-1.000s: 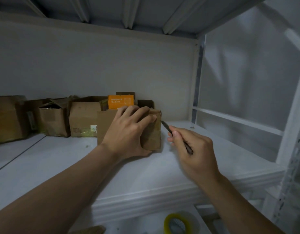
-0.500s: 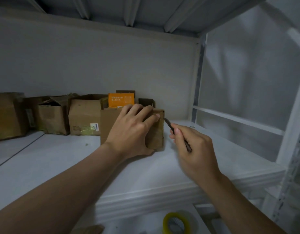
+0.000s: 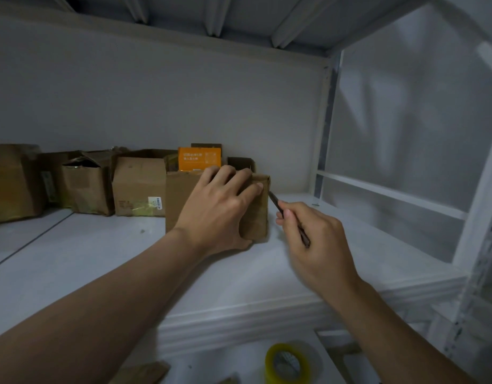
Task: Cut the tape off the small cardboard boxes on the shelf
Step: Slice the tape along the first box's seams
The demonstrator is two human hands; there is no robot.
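A small brown cardboard box stands on the white shelf, near its middle. My left hand wraps over the box's top and front right corner, holding it. My right hand grips a thin dark cutter like a pen. Its tip touches or nearly touches the box's right edge near the top. The box's right side is hidden from me.
More brown boxes line the back wall to the left, one crumpled. An orange box stands behind the held box. A roll of yellow tape lies on the lower shelf. A white upright bounds the right.
The cutter's tip has moved from a small gap up against the box's right edge. My left hand keeps its hold on the box.
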